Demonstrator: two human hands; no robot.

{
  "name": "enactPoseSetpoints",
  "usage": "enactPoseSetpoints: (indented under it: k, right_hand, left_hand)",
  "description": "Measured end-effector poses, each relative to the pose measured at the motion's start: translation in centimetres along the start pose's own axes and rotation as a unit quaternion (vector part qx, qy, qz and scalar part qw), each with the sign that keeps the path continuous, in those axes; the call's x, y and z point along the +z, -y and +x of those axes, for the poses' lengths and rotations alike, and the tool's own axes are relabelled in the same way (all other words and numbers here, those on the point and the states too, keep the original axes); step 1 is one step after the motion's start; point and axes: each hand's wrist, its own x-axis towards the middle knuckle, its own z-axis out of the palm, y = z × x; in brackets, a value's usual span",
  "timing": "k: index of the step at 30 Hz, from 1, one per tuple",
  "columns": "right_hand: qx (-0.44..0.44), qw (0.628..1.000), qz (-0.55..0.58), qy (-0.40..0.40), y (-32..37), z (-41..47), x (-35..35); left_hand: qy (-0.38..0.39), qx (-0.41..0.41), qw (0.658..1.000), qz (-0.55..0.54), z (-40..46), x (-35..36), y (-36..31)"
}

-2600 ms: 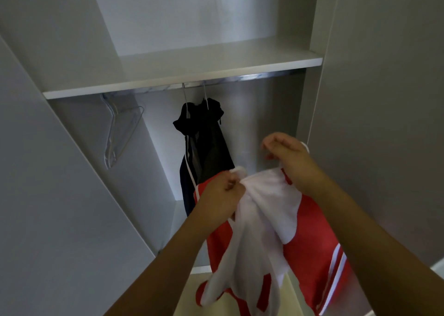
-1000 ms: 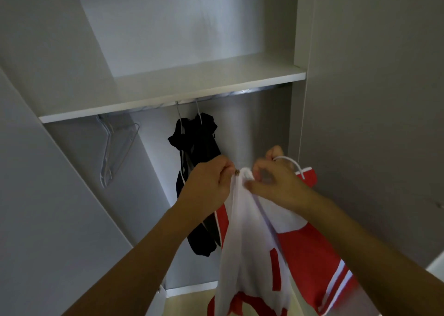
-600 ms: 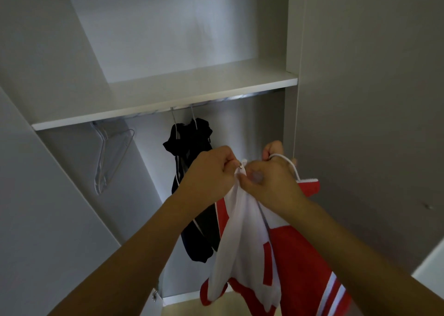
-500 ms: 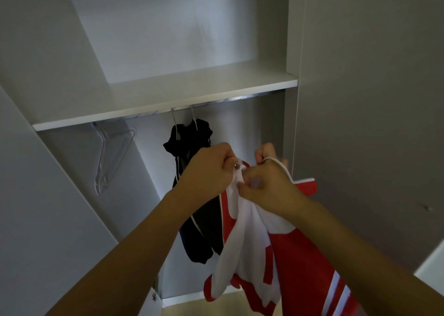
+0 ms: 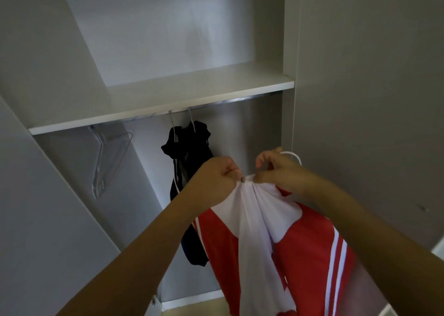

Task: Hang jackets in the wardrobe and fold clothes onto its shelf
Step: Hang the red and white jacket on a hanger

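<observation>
A red and white jacket hangs from my two hands in front of the open wardrobe. My left hand pinches its white collar by the small metal zip pull. My right hand pinches the collar on the other side, and the hook of a white hanger curves out behind it. The rest of that hanger is hidden by my hand and the cloth. A dark jacket hangs from the rail under the shelf.
Bare wire hangers hang at the left end of the rail. An open wardrobe door stands close on the right and another door panel on the left. The wardrobe's base strip shows below.
My hands have kept working at the jacket's collar and zip, drawing slightly apart. The jacket has spread wider below them. The view has shifted slightly.
</observation>
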Motion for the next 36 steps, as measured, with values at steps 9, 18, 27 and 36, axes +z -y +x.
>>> enactPoseSetpoints:
  k: [9,18,27,36]
  right_hand:
    - [-0.110,0.946,-0.272,-0.137,1.0,-1.0,3.8]
    - [-0.204,0.917,-0.343,-0.010,2.6,-1.1,1.3]
    - [-0.138,0.968,-0.195,-0.077,2.9,-1.4,-1.2]
    - [-0.138,0.935,-0.292,-0.145,3.4,-1.4,1.6]
  left_hand:
    - [-0.043,-0.058,0.991,-0.116,1.0,-0.9,-1.3]
    - [-0.040,-0.073,0.993,-0.083,2.6,-2.0,-0.6]
    - [-0.038,-0.051,0.986,-0.152,1.0,-1.9,-2.5]
    - [-0.037,-0.058,0.986,-0.149,2.0,-1.9,-2.7]
